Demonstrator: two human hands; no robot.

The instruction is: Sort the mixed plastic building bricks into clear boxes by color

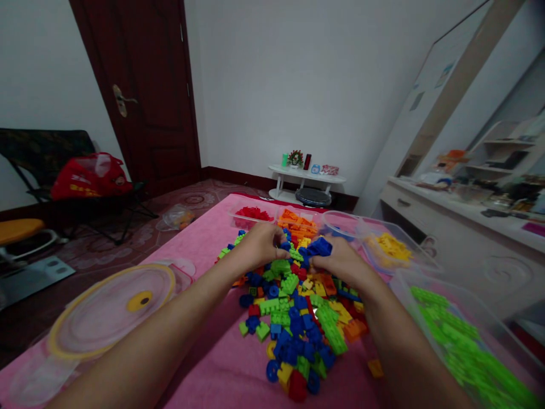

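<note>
Right hand (340,262) gripping blue bricks (320,246), tubs (419,257) beyond (open)

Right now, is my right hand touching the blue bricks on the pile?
Touching. The head view shows the right hand gripping the blue bricks, with its fingers wrapped against them.

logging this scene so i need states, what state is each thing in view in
door, shut
round lid, off, lying flat on the pink cover
green brick tub, open, part filled
yellow brick tub, open, some bricks inside
brick pile, loose, colours mixed
left hand, fingers curled into the pile, grip unclear
right hand, grip shut on blue bricks
</note>
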